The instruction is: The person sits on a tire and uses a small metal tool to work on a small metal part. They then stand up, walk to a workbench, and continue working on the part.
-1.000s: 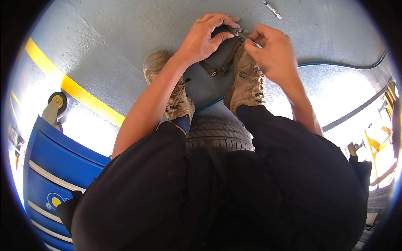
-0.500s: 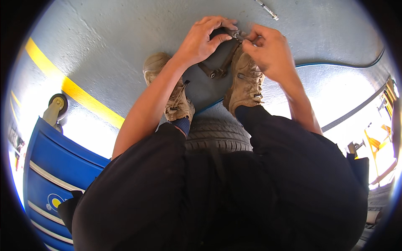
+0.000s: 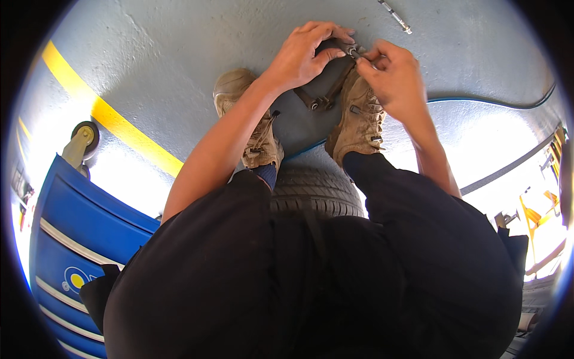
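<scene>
Beyond my shoes, a dark metal part with a bent, arm-like shape (image 3: pixel 336 90) is held up at its far end. My left hand (image 3: pixel 302 57) pinches that end between thumb and fingers. From the other side my right hand (image 3: pixel 396 76) closes its thumb and fingertips on a small, thin metal piece (image 3: pixel 354 54) at the same end. That piece is too small to name for certain, and my fingertips cover part of it. Lower down, the dark part has a round, ringed joint (image 3: pixel 314 105) between my two brown work shoes.
A tyre (image 3: pixel 314 191) lies below me. To the left stands a blue drawer cabinet (image 3: pixel 89 221) on a caster, near a yellow floor line (image 3: pixel 119 131). A thin metal tool (image 3: pixel 396 17) lies at the far right, and a blue-green hose (image 3: pixel 490 103) crosses the floor.
The whole view has shifted slightly, so things sit further right. My right hand is sharper now, still at the small metal piece; my left hand keeps its hold.
</scene>
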`<state>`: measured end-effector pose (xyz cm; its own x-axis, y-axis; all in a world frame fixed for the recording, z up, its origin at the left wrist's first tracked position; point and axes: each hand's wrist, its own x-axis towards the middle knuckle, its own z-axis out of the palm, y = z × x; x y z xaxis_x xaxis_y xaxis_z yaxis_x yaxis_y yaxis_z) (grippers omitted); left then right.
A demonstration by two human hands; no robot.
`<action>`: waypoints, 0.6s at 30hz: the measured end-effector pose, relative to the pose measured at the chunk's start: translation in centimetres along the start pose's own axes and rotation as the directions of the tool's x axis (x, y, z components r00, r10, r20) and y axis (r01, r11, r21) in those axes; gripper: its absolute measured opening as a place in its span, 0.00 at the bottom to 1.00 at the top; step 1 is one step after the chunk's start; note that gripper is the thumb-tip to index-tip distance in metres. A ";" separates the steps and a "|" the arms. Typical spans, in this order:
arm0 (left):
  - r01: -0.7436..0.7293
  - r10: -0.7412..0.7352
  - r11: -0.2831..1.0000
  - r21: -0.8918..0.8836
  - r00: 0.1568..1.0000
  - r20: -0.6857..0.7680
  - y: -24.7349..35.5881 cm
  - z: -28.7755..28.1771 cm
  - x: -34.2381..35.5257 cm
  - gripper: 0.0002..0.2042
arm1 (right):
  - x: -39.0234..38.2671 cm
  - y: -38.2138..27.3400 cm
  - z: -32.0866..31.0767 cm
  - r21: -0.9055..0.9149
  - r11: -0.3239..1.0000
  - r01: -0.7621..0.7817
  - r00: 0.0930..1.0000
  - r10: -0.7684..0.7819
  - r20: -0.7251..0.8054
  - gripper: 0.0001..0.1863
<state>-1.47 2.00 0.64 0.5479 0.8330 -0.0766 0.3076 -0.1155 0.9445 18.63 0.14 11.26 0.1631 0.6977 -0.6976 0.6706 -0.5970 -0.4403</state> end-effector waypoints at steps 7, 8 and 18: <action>-0.032 0.032 0.999 0.020 0.999 -0.028 -0.5 -0.1 -0.3 0.13 | 0.0 0.1 -2.2 0.061 0.997 -0.047 0.988 0.038 0.152 0.12; -0.026 0.027 1.000 0.010 0.999 -0.021 -0.5 0.2 -0.2 0.14 | 0.0 0.4 -1.8 0.058 0.998 0.000 0.995 -0.006 0.099 0.12; -0.034 0.034 0.999 0.023 0.999 -0.030 -1.6 0.8 -0.5 0.18 | 0.6 1.4 -1.0 0.143 0.988 0.059 0.994 -0.072 0.084 0.12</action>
<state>-1.61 1.39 -1.05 0.5343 0.8446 -0.0343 0.3069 -0.1561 0.9388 20.42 0.09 10.79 0.0530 0.7027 -0.7095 0.5685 -0.6053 -0.5571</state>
